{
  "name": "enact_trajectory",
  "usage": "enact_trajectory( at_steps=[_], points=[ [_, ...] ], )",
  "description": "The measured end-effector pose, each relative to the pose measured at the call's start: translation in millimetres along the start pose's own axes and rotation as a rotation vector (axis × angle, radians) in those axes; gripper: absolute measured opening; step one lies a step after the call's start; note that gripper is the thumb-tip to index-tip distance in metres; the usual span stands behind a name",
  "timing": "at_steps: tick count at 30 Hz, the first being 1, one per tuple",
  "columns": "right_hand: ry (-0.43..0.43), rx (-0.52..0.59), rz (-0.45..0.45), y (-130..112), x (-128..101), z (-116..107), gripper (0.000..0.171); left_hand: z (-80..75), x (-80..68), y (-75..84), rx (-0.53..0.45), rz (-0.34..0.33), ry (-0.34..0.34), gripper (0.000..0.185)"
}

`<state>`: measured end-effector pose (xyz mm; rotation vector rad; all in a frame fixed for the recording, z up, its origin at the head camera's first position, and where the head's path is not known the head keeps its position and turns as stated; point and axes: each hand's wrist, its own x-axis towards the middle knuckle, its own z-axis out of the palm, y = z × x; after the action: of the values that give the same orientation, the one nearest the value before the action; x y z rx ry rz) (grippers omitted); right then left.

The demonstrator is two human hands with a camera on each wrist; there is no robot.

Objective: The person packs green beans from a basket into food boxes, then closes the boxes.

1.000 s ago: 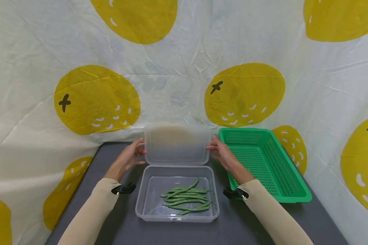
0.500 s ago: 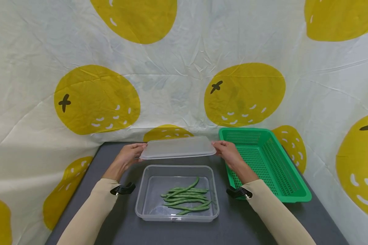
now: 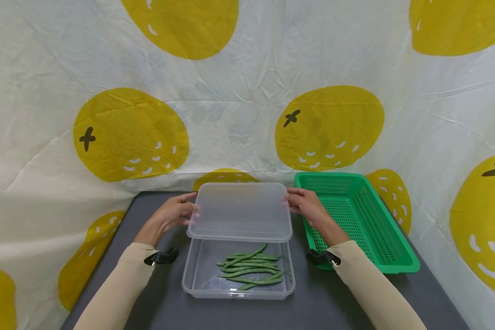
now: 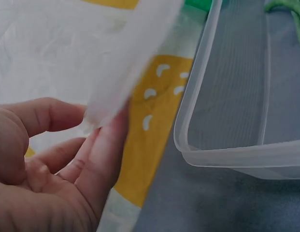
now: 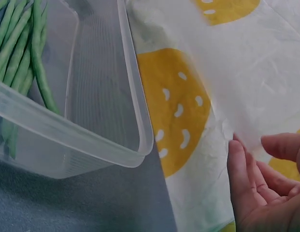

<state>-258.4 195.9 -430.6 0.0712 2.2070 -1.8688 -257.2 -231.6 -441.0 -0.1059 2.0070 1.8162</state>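
A translucent plastic lid point(image 3: 241, 211) is held up at a tilt, its near edge overlapping the far part of a clear plastic container point(image 3: 206, 292) in the head view. My left hand point(image 3: 174, 214) pinches the lid's left edge between thumb and fingers, as the left wrist view shows close up. At the opposite edge my right hand point(image 3: 307, 208) holds the lid by its side; there the lid point(image 5: 227, 96) looks blurred. Several green beans point(image 3: 251, 270) lie in the container, mostly toward its right side. The container's far rim is seen only through or behind the lid in the head view.
A green perforated basket point(image 3: 356, 220) stands to the right, close beside my right forearm. The dark grey table point(image 3: 165, 302) ends at the back against a white cloth point(image 3: 231, 133) printed with yellow fruit shapes.
The lid was steeply upright behind the container, then tipped nearly flat, and now tilts with its broad face showing and its near edge over the container. The beans, container and basket stay put.
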Motion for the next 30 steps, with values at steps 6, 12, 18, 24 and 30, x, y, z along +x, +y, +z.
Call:
enact_trajectory(
  at_steps=[6, 12, 18, 24, 30],
  points=[
    [-0.017, -0.124, -0.021, -1, -2, -2, 0.051, 5.4, -7.4, 2.7, 0.104, -0.029, 0.025, 0.046],
    [-0.042, -0.249, 0.017, -2, -5, 4, 0.042, 7.3, -17.0, 0.4, 0.168, -0.053, 0.076, 0.037],
    [-0.075, -0.467, -0.005, -2, -11, 12, 0.031, 9.2, -29.1, -10.9, 0.181, -0.066, 0.022, 0.051],
    [-0.144, -0.72, -0.084, -2, -21, 20, 0.018, 15.1, -40.4, -25.9, 0.274, -0.061, 0.043, 0.049],
    [-0.21, -0.868, -0.118, 1, -27, 26, 0.014, 20.0, -48.3, -31.7, 0.471, 0.007, 0.078, 0.037]
  ],
)
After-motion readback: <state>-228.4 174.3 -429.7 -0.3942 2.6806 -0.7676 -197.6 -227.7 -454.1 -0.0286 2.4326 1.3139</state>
